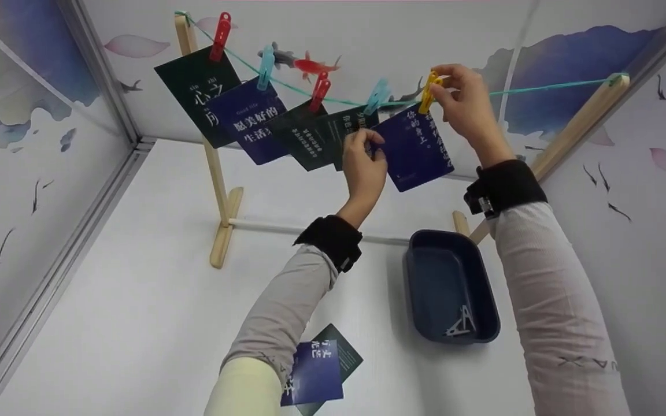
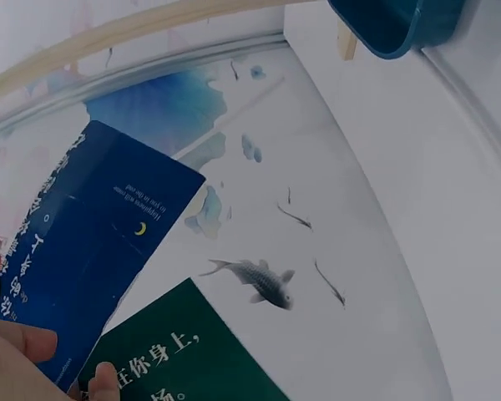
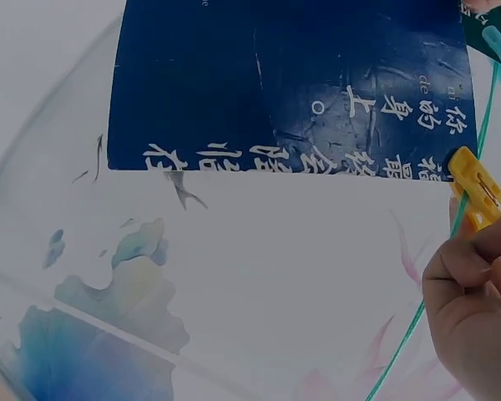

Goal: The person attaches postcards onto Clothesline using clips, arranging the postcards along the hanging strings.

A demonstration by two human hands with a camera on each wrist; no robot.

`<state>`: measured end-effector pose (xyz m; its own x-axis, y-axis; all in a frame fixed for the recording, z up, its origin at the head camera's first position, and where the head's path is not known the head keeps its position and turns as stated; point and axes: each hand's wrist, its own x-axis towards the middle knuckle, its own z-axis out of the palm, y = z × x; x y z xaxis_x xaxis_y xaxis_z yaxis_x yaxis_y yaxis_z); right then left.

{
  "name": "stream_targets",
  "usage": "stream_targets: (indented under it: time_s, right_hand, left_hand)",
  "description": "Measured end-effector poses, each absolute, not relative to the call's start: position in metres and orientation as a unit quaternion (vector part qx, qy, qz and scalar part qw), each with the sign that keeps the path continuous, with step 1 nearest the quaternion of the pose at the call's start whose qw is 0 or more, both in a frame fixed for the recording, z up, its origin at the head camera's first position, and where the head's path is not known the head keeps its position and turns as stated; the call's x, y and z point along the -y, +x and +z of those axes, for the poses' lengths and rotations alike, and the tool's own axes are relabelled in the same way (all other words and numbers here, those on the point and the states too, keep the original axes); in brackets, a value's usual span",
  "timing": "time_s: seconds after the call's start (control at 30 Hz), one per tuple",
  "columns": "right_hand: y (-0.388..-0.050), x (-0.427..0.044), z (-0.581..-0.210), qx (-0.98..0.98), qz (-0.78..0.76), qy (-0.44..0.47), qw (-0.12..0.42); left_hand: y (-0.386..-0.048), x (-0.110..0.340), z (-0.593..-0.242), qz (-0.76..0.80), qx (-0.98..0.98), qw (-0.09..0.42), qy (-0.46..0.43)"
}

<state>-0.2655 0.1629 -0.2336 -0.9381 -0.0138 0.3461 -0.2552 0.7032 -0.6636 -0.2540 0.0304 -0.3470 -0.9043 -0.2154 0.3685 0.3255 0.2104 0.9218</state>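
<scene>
A blue card (image 1: pixel 417 153) with white lettering hangs tilted from the green line (image 1: pixel 552 88). My right hand (image 1: pixel 472 107) pinches a yellow clothespin (image 1: pixel 428 95) at the card's upper edge, where the line passes. My left hand (image 1: pixel 365 167) holds the left edge of that card between thumb and fingers; in the left wrist view the blue card (image 2: pixel 108 242) stands beside a green card (image 2: pixel 192 351). Seen from the right wrist, the yellow clothespin (image 3: pixel 483 188) sits at the card's corner, with my right hand's (image 3: pixel 476 309) fingers on its handle end.
Left along the line hang several green and blue cards (image 1: pixel 252 124) on red and light-blue clothespins (image 1: pixel 265 68). Wooden posts (image 1: pixel 581 127) support the line. A dark blue basin (image 1: pixel 437 271) holds grey clothespins (image 1: pixel 461 323). Loose cards (image 1: pixel 318 370) lie on the white table (image 1: pixel 154 300).
</scene>
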Motion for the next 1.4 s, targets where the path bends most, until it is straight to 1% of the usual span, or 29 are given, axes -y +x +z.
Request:
stream_targets:
  time_s: [0.07,0.3,0.53,0.6,0.7,0.8,0.93,1.03,1.1,1.17,1.27,1.4]
  right_hand:
    - [-0.266,-0.162,-0.235,0.909,0.378,0.071,0.161]
    - [-0.267,-0.160,-0.244,0.902,0.385,0.079,0.178]
    - [-0.257,-0.169,-0.255,0.905,0.381,0.058,0.182]
    - [-0.253,-0.173,-0.255,0.901,0.386,0.060,0.188]
    - [-0.247,-0.176,-0.256,0.894,0.393,0.073,0.201]
    - [-0.239,-0.178,-0.259,0.881,0.397,0.089,0.241]
    - [-0.227,-0.178,-0.270,0.846,0.408,0.112,0.323]
    - [-0.217,-0.182,-0.282,0.829,0.403,0.130,0.366]
    - [-0.210,-0.189,-0.293,0.829,0.397,0.130,0.372]
    - [-0.203,-0.197,-0.308,0.841,0.384,0.123,0.362]
    - [-0.196,-0.211,-0.332,0.865,0.361,0.105,0.332]
    - [-0.188,-0.231,-0.361,0.892,0.333,0.078,0.295]
  left_hand:
    - [-0.253,-0.028,-0.357,-0.633,0.743,0.214,-0.020]
    - [-0.244,-0.022,-0.392,-0.652,0.738,0.173,0.001]
    - [-0.221,-0.040,-0.428,-0.670,0.734,0.113,0.004]
    - [-0.213,-0.047,-0.438,-0.675,0.732,0.092,-0.001]
    - [-0.202,-0.054,-0.449,-0.678,0.730,0.078,-0.022]
    - [-0.189,-0.059,-0.460,-0.675,0.733,0.062,-0.049]
    - [-0.172,-0.061,-0.475,-0.658,0.747,0.043,-0.080]
    - [-0.159,-0.065,-0.484,-0.632,0.766,0.038,-0.110]
    - [-0.150,-0.068,-0.489,-0.603,0.785,0.033,-0.141]
    - [-0.139,-0.070,-0.494,-0.563,0.805,0.036,-0.184]
    - [-0.123,-0.070,-0.501,-0.484,0.831,0.044,-0.272]
    - [-0.105,-0.069,-0.513,-0.350,0.843,0.087,-0.400]
